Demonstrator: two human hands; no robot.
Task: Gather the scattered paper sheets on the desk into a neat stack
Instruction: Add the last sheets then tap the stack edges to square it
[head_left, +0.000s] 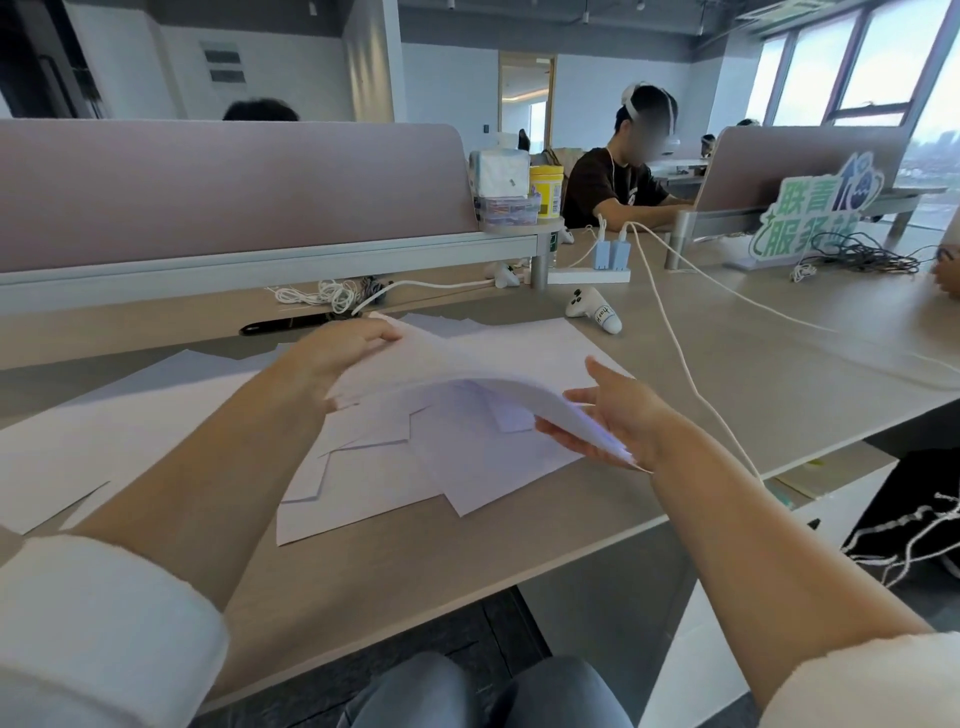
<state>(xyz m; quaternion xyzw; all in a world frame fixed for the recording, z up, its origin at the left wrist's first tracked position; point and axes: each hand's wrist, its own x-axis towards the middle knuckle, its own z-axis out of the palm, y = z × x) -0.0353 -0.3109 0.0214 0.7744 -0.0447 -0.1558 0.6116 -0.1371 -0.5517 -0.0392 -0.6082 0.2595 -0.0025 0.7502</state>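
Observation:
A bundle of white paper sheets (483, 358) arches above the desk (395, 561), lifted between both hands. My left hand (337, 358) grips the bundle's far left edge, thumb below and fingers over the top. My right hand (613, 415) holds its near right corner, fingers underneath and thumb raised. Under the lifted bundle, several loose sheets (415, 462) lie overlapped at different angles. More sheets (104, 441) spread out to the left, partly hidden by my left forearm.
A white controller (595, 310) lies behind the papers, and a black pen (285, 325) lies at the back. A white cable (675, 353) crosses the desk to the right from a power strip (587, 274). A pink divider (234, 192) bounds the back. A person sits beyond.

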